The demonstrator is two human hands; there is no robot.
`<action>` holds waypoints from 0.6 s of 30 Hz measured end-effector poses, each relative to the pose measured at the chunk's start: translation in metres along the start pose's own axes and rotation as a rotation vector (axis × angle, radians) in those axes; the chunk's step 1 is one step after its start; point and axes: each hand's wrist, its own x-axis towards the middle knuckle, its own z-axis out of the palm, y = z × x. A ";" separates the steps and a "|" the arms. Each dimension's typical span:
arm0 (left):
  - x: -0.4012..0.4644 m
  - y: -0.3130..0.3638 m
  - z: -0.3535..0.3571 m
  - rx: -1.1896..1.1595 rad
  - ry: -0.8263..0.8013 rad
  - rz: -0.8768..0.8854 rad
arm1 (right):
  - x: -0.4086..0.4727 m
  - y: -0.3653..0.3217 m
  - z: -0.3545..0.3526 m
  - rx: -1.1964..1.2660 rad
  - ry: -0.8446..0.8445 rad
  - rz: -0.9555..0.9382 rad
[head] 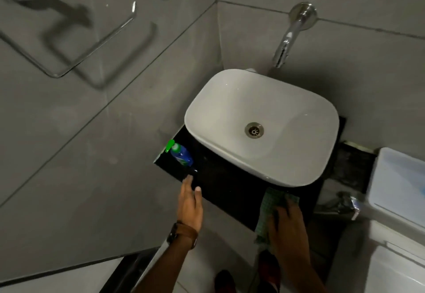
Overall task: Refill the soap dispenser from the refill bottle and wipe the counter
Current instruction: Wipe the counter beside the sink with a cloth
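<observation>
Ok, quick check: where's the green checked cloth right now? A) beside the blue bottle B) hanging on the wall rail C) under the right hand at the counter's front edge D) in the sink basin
C: the right hand presses the green checked cloth onto the black counter, in front of the sink.

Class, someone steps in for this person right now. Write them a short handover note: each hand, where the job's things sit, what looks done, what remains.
Left hand: open, fingers straight, reaching over the black counter toward the blue bottle with the green pump; not touching it.
Right hand: pressing a green checked cloth on the counter's front edge.
The bottle stands at the counter's back-left corner, beside the white basin.
No second bottle in view; refilling cannot be judged.
Left: finish wiping the counter.
</observation>
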 end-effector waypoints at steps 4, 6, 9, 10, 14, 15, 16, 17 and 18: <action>0.043 -0.033 -0.005 0.181 0.072 -0.007 | 0.003 -0.014 0.025 -0.126 0.023 0.038; 0.058 -0.042 -0.002 0.298 0.064 -0.005 | 0.004 -0.019 0.037 -0.204 0.005 -0.003; 0.072 -0.056 0.003 0.437 0.019 0.006 | 0.008 -0.027 0.052 -0.271 0.014 0.009; 0.075 -0.059 0.004 0.471 0.009 0.018 | 0.010 -0.029 0.056 -0.273 0.024 0.016; 0.079 -0.068 0.003 0.588 -0.006 0.073 | 0.015 -0.045 0.070 -0.270 -0.002 -0.119; 0.079 -0.069 0.003 0.600 -0.005 0.075 | 0.018 -0.051 0.073 -0.268 -0.023 -0.165; 0.079 -0.069 0.004 0.606 -0.004 0.074 | 0.022 -0.059 0.077 -0.270 -0.045 -0.202; 0.079 -0.070 0.005 0.611 0.000 0.073 | 0.027 -0.067 0.081 -0.273 -0.064 -0.236; 0.079 -0.070 0.006 0.616 0.004 0.072 | 0.033 -0.076 0.085 -0.275 -0.080 -0.274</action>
